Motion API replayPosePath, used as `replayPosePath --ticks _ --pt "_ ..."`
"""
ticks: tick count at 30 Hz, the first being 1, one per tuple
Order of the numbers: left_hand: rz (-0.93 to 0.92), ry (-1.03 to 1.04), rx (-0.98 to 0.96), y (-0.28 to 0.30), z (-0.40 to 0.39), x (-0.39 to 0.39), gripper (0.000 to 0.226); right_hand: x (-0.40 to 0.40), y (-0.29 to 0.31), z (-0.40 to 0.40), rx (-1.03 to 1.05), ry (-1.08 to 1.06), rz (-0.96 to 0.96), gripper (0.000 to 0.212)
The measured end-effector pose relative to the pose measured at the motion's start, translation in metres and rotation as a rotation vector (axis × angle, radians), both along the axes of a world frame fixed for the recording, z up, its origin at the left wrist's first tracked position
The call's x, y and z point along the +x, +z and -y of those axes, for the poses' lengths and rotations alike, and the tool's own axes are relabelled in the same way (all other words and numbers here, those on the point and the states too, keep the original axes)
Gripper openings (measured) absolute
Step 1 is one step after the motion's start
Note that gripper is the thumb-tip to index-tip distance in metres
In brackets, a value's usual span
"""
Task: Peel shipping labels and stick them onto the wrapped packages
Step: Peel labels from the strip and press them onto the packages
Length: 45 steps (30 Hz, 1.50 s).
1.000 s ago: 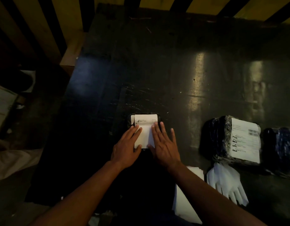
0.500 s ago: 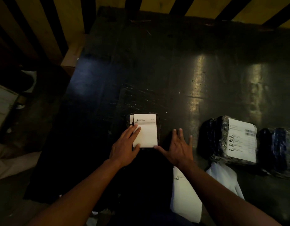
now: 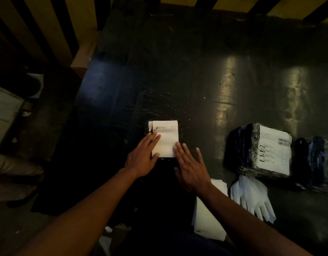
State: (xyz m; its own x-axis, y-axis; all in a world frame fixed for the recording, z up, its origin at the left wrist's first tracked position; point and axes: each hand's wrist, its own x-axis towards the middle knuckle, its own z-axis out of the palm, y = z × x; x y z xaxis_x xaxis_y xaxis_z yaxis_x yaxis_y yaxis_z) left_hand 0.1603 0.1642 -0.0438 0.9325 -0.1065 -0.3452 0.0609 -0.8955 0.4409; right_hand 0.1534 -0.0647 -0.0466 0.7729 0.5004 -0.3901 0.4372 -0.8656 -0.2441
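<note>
Head view: label lies on the small package at table centre, long axis running away from the person. Left hand flat, fingers pressing its left edge. Right hand flat, fingertips at the near-right corner, grasping nothing. Both equally near.

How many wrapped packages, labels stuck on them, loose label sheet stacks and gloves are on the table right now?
Wrapped packages: 3, small one under the hands, middle, right edge
Stuck labels visible: 2
Label sheet stacks: 1
White gloves: 1
Total: 7
</note>
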Motion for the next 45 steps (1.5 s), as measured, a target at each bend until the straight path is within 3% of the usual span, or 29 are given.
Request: replayPosePath --ticks 4,10,15,20,27,32,36,45 --pt "-0.005 0.008 -0.014 -0.002 0.0 0.001 0.073 -0.009 0.008 0.012 -0.029 -0.192 0.021 0.075" --pt "-0.02 -0.01 0.015 -0.003 -0.001 0.001 0.072 -0.021 0.006 -0.034 0.084 0.046 0.008 0.082" --pt "-0.031 0.0 0.013 -0.001 0.001 0.002 0.073 -0.037 -0.001 -0.001 -0.019 0.066 0.008 0.081" --pt "-0.042 -0.011 0.01 -0.004 0.004 0.0 0.073 -0.033 0.01 0.006 0.034 -0.008 0.055 0.084" --pt "0.049 -0.271 0.273 -0.003 0.039 -0.044 0.079 -0.017 -0.001 -0.02 -0.009 0.0 -0.05 0.073" --pt "0.037 -0.248 0.318 -0.011 0.018 -0.08 0.088 -0.017 0.009 -0.014 -0.036 0.063 -0.075 0.095" --pt "0.022 -0.254 0.279 0.003 0.006 -0.079 0.086 -0.016 0.008 -0.016 -0.022 0.049 -0.084 0.081" --pt "0.102 -0.164 0.15 0.018 0.018 -0.033 0.072 -0.012 0.007 -0.016 -0.024 0.047 -0.096 0.088"
